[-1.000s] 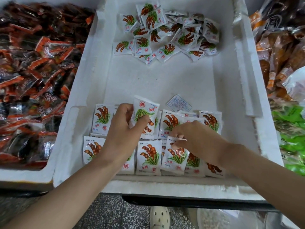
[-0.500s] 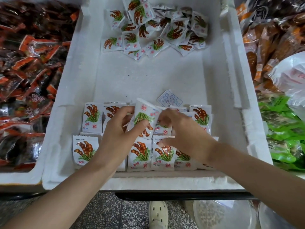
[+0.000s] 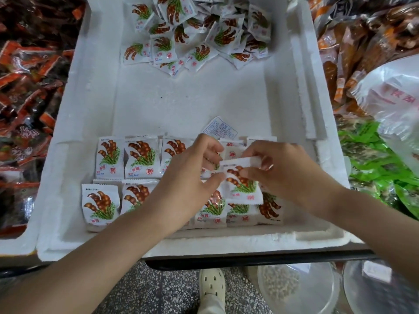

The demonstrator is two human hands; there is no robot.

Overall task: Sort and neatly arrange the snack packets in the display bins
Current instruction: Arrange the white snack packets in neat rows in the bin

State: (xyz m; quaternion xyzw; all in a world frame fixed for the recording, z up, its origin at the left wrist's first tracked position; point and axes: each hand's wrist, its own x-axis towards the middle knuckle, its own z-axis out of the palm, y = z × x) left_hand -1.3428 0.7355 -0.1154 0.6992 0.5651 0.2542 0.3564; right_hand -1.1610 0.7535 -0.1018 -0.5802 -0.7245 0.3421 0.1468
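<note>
My right hand [image 3: 283, 173] pinches 1 packet [image 3: 243, 186] by its top edge, just above the 2 rows [image 3: 140, 159]. My left hand [image 3: 188, 177] touches its left side; I cannot tell if it grips.

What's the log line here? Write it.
left hand, right hand: pinching white tamarind-print snack packet | over neat rows in white foam bin | loose pile far end
</note>
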